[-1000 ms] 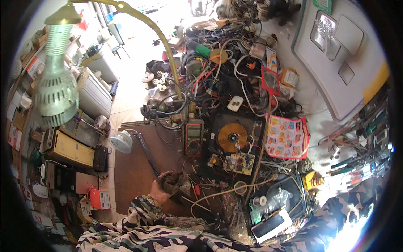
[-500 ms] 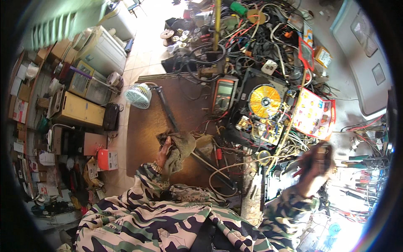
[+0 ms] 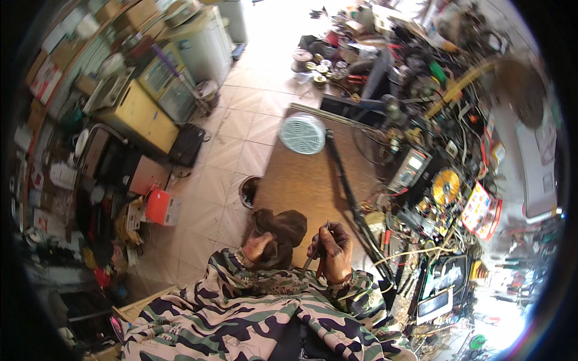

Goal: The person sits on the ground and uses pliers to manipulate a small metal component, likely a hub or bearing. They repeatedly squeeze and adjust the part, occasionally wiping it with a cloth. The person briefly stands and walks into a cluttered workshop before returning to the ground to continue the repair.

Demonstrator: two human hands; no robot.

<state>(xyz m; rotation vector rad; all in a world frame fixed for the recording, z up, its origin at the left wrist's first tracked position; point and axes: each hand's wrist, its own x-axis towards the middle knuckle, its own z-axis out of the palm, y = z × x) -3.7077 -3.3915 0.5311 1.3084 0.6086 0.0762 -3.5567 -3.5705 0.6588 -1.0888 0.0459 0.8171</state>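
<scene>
My left hand (image 3: 257, 245) is closed on a dark brown rag (image 3: 283, 228) at the left front of a brown wooden board (image 3: 307, 186). Just right of the rag, my right hand (image 3: 333, 253) pinches a slim tool (image 3: 311, 259), too small to tell exactly. A lamp head with a pale round grille (image 3: 302, 133) hangs over the board on a black jointed arm (image 3: 341, 183), which runs down past my right hand.
To the right are heaped cables, an orange-edged multimeter (image 3: 408, 169), an opened induction cooker (image 3: 445, 186) and a red-edged printed sheet (image 3: 480, 210). Left, across a tiled floor (image 3: 232, 141), stand appliances, boxes and a red-orange carton (image 3: 161, 206). A dark bucket (image 3: 248, 192) is beside the board.
My right hand has come from the cluttered right side to beside the rag in my left hand, now holding a slim tool. The view has swung, showing more floor at left.
</scene>
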